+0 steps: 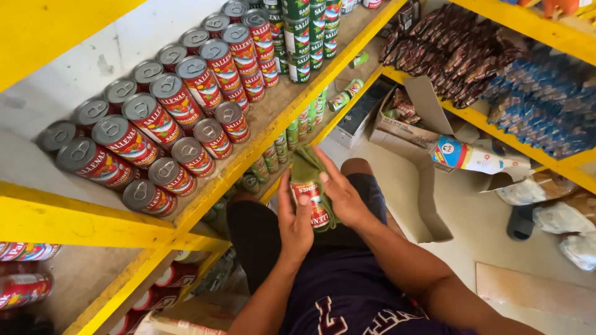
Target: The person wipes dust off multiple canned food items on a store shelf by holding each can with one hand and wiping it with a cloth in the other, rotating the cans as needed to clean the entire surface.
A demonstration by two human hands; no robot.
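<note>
Head view, looking down past my chest: my left hand (293, 218) is wrapped around the lower part of a red-labelled tin can (312, 201), thumb lying up along its side, fingers closed behind it. My right hand (340, 193) presses a green cloth (306, 166) against the same can, fingers stretched flat over the cloth and label, the cloth bunched up over the can's top and hanging a little down its right side. The can is upright, held in the air in front of my lap, just right of the front edge of the yellow shelf (261, 146).

On that shelf, to the left, stand rows of red cans (180, 102) like the one I hold, tops with pull rings facing up, two layers deep in places. Further along the same shelf, far from me, are green-labelled cans (298, 43). More cans sit on the lower shelf beneath, partly hidden by the yellow edge.

On the right, another yellow shelf (528, 25) holds dark brown sachets (453, 56) and blue sachets (546, 105) beside them. On the floor between the shelves lies an open cardboard box (422, 149) with a white printed package (465, 155) resting at its right. A flat piece of cardboard (534, 291) lies near my right arm.
</note>
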